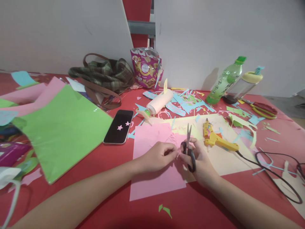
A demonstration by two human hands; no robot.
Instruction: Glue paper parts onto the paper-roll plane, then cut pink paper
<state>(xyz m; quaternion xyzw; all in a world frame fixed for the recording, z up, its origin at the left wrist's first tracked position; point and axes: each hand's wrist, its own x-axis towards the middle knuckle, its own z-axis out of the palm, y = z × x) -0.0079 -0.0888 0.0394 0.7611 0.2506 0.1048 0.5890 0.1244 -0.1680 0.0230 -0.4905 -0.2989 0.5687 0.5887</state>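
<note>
My left hand (162, 156) is closed in a pinch on a small pink paper piece (179, 154). My right hand (201, 162) has black-handled scissors (189, 143) in it, their blades pointing away from me and nearly together. Its thumb and fingertips also meet the pink piece, whose exact shape is mostly hidden. Below both hands lies a pink paper sheet (152, 184) with small pink scraps on it. Left of it rests a black phone (116, 135) carrying two pink paper stars (119, 128).
A yellow glue gun (221, 141) lies right of my hands, its black cord (274, 170) looping rightward. Green sheets (64, 133) cover the left. Behind stand a purple snack bag (146, 68), a tilted green bottle (225, 81), a paper-wrapped roll (160, 102) and red-and-yellow-handled tools (264, 109).
</note>
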